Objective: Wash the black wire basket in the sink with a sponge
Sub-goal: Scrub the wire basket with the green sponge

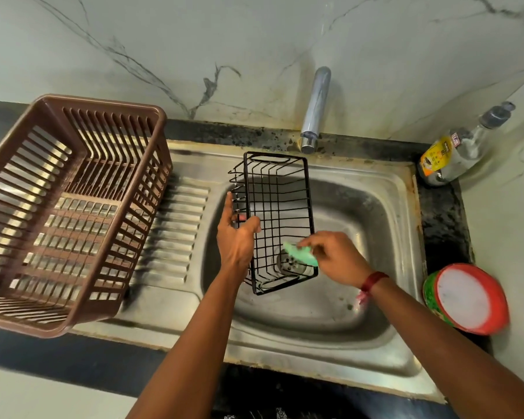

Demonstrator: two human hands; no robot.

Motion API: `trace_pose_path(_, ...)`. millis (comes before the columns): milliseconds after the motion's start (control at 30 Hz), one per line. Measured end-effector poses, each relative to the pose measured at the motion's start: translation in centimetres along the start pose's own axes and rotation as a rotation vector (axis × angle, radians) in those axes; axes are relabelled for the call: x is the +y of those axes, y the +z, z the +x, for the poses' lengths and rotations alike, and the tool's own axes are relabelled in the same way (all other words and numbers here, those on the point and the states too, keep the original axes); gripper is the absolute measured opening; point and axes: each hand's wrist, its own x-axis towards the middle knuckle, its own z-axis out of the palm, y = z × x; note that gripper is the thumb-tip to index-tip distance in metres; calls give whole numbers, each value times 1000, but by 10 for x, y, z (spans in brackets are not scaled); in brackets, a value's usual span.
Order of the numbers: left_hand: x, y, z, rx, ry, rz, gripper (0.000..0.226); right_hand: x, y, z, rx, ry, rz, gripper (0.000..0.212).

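Black wire basket (277, 219) tilted over the sink (375, 213), left hand (238, 234) grip clasping its side. Right hand (335, 257) grip pinching a green sponge (301, 254) against the wires.

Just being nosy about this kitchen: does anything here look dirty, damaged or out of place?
Yes. The sink rim is rusty and stained along its back and right edges, with dark grime on the counter behind the tap. The brown dish rack overhangs the counter's front edge. The black wire basket itself looks intact.
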Motion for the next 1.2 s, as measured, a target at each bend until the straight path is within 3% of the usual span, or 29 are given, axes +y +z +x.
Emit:
trace_pose_path(100, 3, -1, -10, 6, -12, 79, 108, -5, -15, 14, 259, 220, 159, 31)
trace_pose_path(200, 11, 0, -25, 8, -24, 137, 104, -9, -29, 30, 421, 264, 178, 27)
trace_pose_path(267, 14, 2, -31, 2, -31, 137, 94, -13, -33, 42, 478, 220, 108, 28)
trace_pose_path(367, 14, 4, -35, -7, -28, 142, 96, -17, -30, 57, 559, 103, -216, 33)
trace_pose_path(467, 17, 6, -42, -26, -14, 144, 108, -18, -16, 68, 438, 26, -555, 35)
trace_pose_path(700, 18, 11, -50, -13, -1, 113, 102, -20, 15, 74, 187, 76, -893, 30)
trace_pose_path(833, 19, 16, -57, -23, 23, 129, 109, -22, 21, 76, 125, 168, -950, 25)
trace_pose_path(1100, 20, 17, -62, 8, 38, 143, 111, -26, 25, 64, -24, -13, -1009, 22)
trace_pose_path(1200, 19, 18, -62, 28, 78, 199, 113, -23, 10, 61, 28, 42, -1018, 19)
